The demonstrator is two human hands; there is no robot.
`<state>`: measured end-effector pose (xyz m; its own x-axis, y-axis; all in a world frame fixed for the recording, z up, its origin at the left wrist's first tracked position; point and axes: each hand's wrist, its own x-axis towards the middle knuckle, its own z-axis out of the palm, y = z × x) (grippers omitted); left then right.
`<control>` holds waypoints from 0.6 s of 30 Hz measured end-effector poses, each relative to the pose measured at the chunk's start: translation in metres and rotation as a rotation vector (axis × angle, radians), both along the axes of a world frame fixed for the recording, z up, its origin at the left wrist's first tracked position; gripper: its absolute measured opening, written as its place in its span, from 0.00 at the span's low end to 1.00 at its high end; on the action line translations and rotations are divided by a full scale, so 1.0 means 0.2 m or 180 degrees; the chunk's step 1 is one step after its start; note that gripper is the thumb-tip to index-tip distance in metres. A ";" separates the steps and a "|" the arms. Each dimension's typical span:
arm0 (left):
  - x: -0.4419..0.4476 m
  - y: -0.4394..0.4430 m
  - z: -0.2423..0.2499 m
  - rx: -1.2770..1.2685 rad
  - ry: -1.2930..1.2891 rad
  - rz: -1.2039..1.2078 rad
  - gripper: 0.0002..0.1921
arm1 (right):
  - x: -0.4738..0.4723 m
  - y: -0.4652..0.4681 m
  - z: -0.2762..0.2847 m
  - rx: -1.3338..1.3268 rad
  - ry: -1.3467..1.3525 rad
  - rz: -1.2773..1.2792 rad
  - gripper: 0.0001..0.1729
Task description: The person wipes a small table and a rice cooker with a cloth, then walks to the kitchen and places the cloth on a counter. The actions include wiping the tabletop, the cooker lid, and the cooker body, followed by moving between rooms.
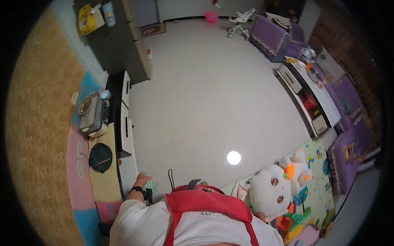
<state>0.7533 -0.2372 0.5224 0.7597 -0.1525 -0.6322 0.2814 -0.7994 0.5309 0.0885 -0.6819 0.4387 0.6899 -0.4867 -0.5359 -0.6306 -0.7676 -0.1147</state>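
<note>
My left hand (142, 179) reaches out at the lower left, a black band (137, 190) around the wrist. Just beside the fingers is a green-and-white patterned cloth-like item (151, 185); whether I grip it cannot be made out. On the right, a small part of my right arm or hand (261, 216) shows at the edge of a large white plush rabbit (269, 190). Its fingers are hidden, so contact with the toy is unclear. The red apron (209, 201) covers my chest, and a dark loop (171, 179) stands up beside it.
At left, a cabinet (124, 132) carries a dark green basket (100, 157) and a lidded box (94, 115). A patterned play mat (318, 172) with toys lies at right. Farther off are a coffee table (307, 89), purple sofas (267, 37), a white wheeled chair (241, 23) and a pink ball (211, 17).
</note>
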 end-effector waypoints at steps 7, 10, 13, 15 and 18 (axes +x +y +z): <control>0.17 0.04 -0.15 0.0545 0.0004 -0.0289 0.29 | 1.32 -1.10 0.45 0.1785 -0.1436 -0.3829 0.15; 0.36 0.00 -0.24 0.1452 -0.0773 -0.2830 0.30 | 1.75 -1.34 0.48 0.1784 -0.1618 -0.3507 0.18; 0.62 -0.27 -0.27 0.1399 -0.1552 -0.2352 0.25 | 2.01 -1.42 0.44 0.2080 -0.1872 -0.3700 0.17; 0.80 -0.54 -0.20 0.1256 -0.2252 -0.1890 0.17 | 2.06 -1.42 0.44 0.2172 -0.1304 -0.3937 0.16; 1.20 -1.15 0.02 -0.0669 -0.0597 0.1516 0.20 | 2.03 -1.44 0.43 0.2292 -0.1054 -0.4327 0.15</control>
<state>0.9930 -0.4667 0.5272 0.8721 0.1273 -0.4724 0.4712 -0.4784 0.7410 0.4955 -0.9696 0.5249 0.0947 -0.5353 -0.8393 -0.6502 0.6052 -0.4594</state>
